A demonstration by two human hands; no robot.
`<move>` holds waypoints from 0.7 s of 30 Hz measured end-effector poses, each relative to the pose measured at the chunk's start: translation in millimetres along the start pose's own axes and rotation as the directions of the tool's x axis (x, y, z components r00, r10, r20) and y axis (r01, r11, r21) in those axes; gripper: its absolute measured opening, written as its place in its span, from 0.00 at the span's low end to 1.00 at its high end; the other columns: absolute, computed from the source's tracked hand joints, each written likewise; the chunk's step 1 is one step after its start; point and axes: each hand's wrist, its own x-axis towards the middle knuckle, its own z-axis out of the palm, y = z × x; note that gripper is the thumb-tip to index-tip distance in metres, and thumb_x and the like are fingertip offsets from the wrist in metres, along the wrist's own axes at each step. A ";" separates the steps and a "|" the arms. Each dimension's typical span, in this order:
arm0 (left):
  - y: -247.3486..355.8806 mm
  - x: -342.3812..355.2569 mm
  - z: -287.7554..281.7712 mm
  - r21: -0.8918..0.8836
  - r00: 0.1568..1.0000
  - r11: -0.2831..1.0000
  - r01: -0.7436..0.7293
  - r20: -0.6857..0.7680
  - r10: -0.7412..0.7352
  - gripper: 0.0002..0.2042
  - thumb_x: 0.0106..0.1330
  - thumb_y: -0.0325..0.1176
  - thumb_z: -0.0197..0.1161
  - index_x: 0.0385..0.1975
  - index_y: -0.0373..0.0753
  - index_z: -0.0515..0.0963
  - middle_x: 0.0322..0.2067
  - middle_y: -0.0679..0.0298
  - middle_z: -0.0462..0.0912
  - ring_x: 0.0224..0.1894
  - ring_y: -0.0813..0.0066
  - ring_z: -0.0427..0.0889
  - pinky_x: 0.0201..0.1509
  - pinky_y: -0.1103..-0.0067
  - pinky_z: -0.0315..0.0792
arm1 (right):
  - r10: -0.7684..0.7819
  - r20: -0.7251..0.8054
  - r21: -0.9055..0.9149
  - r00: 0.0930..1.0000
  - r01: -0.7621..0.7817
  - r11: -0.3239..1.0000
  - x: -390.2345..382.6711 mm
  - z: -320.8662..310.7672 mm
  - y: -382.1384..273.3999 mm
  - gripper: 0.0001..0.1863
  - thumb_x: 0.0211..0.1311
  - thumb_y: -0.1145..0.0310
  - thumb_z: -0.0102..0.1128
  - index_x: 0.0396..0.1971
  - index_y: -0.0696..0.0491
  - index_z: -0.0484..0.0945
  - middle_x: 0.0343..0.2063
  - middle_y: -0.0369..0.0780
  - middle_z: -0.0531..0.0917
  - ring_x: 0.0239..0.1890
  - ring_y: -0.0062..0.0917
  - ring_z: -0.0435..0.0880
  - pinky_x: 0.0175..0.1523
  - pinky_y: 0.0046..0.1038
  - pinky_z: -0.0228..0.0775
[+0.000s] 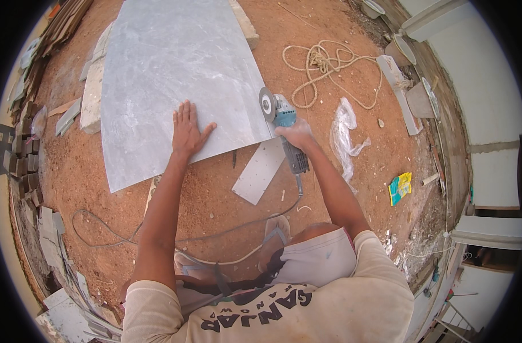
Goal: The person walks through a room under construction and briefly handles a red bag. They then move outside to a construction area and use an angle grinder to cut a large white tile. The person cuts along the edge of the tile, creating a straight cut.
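A large grey slab [175, 63] with pale smears lies in front of me, raised on light blocks. My left hand [189, 128] rests flat on its near part, fingers stretched and thumb out to the side. At the slab's right edge my right hand [297, 135] grips a blue and black angle grinder [285, 116]. The grinder's round disc [267, 104] stands upright at that edge; whether it touches the slab or spins I cannot tell. Its power cord [300, 186] runs down from the handle toward my feet.
Pale blocks [93, 86] prop the slab. A cut grey piece [259, 172] lies on the reddish ground below it. To the right are coiled rope [321, 62], clear plastic sheeting [344, 134], a yellow-and-teal packet [400, 188] and buckets [422, 100]. Stacked bricks [23, 163] line the left.
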 end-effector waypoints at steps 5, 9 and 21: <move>0.7 0.1 -1.4 0.008 1.000 1.000 0.011 0.018 -0.011 0.48 0.68 0.65 0.53 0.73 0.27 0.52 0.75 0.45 0.48 0.79 0.52 0.41 0.81 0.60 0.36 | 0.039 0.036 0.021 0.999 -0.040 0.999 -3.8 -6.0 -10.2 0.29 0.42 0.51 0.68 0.40 0.60 0.84 0.37 0.54 0.87 0.43 0.45 0.87 0.49 0.40 0.79; 0.0 0.0 -1.5 0.017 1.000 1.000 0.015 0.028 -0.015 0.48 0.68 0.65 0.53 0.73 0.27 0.52 0.75 0.46 0.48 0.79 0.53 0.41 0.82 0.60 0.35 | 0.044 0.041 0.020 0.998 -0.045 0.999 -7.4 -9.2 -17.6 0.29 0.43 0.52 0.67 0.41 0.59 0.83 0.37 0.53 0.87 0.42 0.44 0.87 0.49 0.39 0.78; -0.1 0.3 0.2 0.016 1.000 1.000 0.006 0.017 -0.007 0.48 0.68 0.65 0.52 0.73 0.27 0.52 0.75 0.45 0.49 0.79 0.52 0.41 0.81 0.59 0.35 | 0.008 -0.012 0.006 1.000 -0.008 1.000 5.9 -2.7 -8.8 0.31 0.40 0.52 0.70 0.41 0.61 0.83 0.36 0.52 0.87 0.40 0.40 0.87 0.47 0.37 0.78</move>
